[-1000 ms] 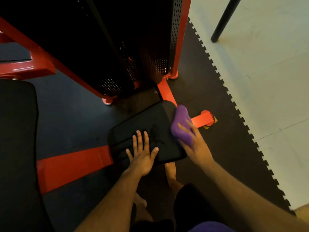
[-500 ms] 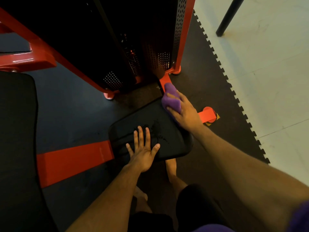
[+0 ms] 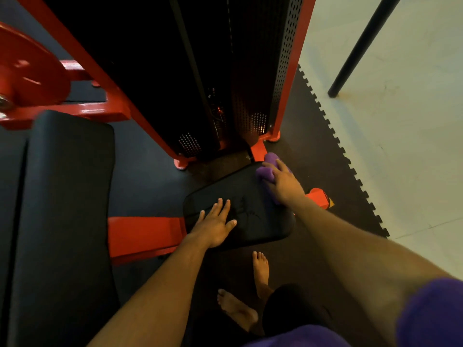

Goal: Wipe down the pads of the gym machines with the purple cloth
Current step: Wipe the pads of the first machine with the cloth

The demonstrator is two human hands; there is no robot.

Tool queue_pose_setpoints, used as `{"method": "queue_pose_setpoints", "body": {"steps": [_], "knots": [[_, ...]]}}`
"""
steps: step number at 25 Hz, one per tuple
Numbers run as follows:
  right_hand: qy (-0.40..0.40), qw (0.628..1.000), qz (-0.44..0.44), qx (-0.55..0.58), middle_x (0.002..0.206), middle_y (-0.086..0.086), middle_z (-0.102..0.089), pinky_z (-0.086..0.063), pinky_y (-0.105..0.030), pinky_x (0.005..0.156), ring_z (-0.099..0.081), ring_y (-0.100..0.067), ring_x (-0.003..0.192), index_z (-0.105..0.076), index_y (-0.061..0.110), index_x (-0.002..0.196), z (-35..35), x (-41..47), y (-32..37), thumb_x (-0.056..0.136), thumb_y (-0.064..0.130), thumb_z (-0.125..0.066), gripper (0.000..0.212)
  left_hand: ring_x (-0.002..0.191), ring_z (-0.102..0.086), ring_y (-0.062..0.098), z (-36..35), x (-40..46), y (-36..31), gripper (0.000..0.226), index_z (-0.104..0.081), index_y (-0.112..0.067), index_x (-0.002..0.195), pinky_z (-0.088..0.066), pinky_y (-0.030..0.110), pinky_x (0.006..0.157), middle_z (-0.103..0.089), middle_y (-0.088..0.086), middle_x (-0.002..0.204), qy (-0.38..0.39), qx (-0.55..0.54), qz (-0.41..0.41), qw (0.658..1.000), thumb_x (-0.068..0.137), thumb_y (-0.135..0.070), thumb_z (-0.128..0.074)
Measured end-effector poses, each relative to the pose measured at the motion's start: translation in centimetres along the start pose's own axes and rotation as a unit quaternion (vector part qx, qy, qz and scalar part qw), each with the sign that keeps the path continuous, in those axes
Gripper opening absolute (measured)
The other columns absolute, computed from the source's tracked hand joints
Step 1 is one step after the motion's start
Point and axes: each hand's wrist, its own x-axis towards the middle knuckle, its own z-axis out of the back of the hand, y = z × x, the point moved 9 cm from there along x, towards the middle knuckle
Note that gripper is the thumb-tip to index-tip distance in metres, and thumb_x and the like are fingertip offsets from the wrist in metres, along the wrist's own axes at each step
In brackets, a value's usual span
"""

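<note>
Right hand grips the purple cloth at the pad edge; left hand lies flat; cloth could slide off, missing the middle.

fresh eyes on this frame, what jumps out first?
The right hand pressing a purple cloth onto the far corner of a small black pad at centre, while the left hand lies flat on the pad's near side. Behind them stands the red frame of the machine, and a long black bench pad fills the left. Bare feet show below on the dark mat.
</note>
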Motion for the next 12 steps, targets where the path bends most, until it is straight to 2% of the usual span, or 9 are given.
{"method": "queue_pose_setpoints", "body": {"steps": [3,5,7,9,12], "knots": [[0.024,0.999,0.023,-0.027,0.158,-0.013,-0.033,-0.035,-0.038,0.112,-0.038,-0.034,0.143,-0.054,0.02,0.143,2.4,-2.4,0.8,0.099,0.022,-0.06,0.045,0.159,0.011,0.016,4.0,-4.6,1.6,0.069,0.01,-0.024,0.164,0.007,0.051,0.127,0.016,0.0,0.172,-0.13,0.098,-0.018,0.986,0.111,-0.044,-0.029],[0.043,0.998,0.045,-0.032,0.158,-0.008,-0.032,-0.034,-0.042,0.114,-0.038,-0.029,0.142,-0.054,0.031,0.142,3.6,-5.7,1.8,0.099,0.02,-0.059,0.045,0.16,0.007,0.019,6.8,-8.6,4.6,0.069,0.007,-0.02,0.164,0.007,0.053,0.126,0.01,0.003,0.173,-0.225,0.16,-0.016,0.961,0.111,-0.044,-0.03],[0.052,0.995,0.068,-0.045,0.161,-0.003,-0.026,-0.036,-0.047,0.113,-0.036,-0.028,0.142,-0.05,0.04,0.143,4.8,-7.7,2.9,0.099,0.021,-0.058,0.049,0.16,-0.008,0.022,9.5,-12.5,7.7,0.074,-0.008,-0.015,0.164,0.0,0.058,0.125,-0.006,0.007,0.173,-0.306,0.215,0.0,0.928,0.107,-0.043,-0.045],[0.074,0.989,0.092,-0.087,0.163,-0.002,-0.024,-0.037,-0.047,0.112,-0.036,-0.029,0.143,-0.046,0.04,0.146,5.4,-7.0,4.5,0.096,0.016,-0.061,0.058,0.157,-0.023,0.025,11.0,-15.6,8.9,0.077,-0.026,-0.013,0.162,-0.008,0.065,0.124,-0.024,0.011,0.17,-0.349,0.272,0.047,0.896,0.099,-0.039,-0.061],[0.089,0.983,0.121,-0.105,0.161,-0.005,-0.031,-0.037,-0.046,0.114,-0.038,-0.03,0.142,-0.049,0.033,0.146,7.0,-1.9,6.4,0.086,0.011,-0.066,0.066,0.159,-0.017,0.027,13.3,-17.8,7.4,0.074,-0.025,-0.012,0.163,-0.002,0.066,0.124,-0.02,0.014,0.171,-0.377,0.323,0.087,0.864,0.1,-0.039,-0.05]]}}
